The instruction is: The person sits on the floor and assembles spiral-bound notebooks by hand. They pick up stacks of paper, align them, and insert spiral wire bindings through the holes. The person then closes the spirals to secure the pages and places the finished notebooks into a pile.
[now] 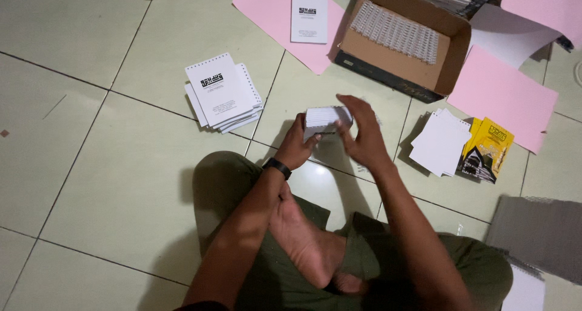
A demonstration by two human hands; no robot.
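I sit cross-legged on a tiled floor. My left hand (297, 144), with a black band on its wrist, grips a small stack of white punched pages (325, 119) from the left side. My right hand (362, 135) is curled over the stack's right end and touches it. The stack is held just above the floor in front of my knees. A pile of white spiral-bound booklets (221, 93) lies to the left of my hands. Another loose stack of white sheets (439, 142) lies to the right.
An open cardboard box (456, 56) holding white binding coils (394, 32) stands at the back. Pink paper sheets (503, 96) lie around it, one bearing a single booklet (308, 18). Yellow-and-black covers (488, 150) lie at the right, a grey mat (539, 232) at the lower right.
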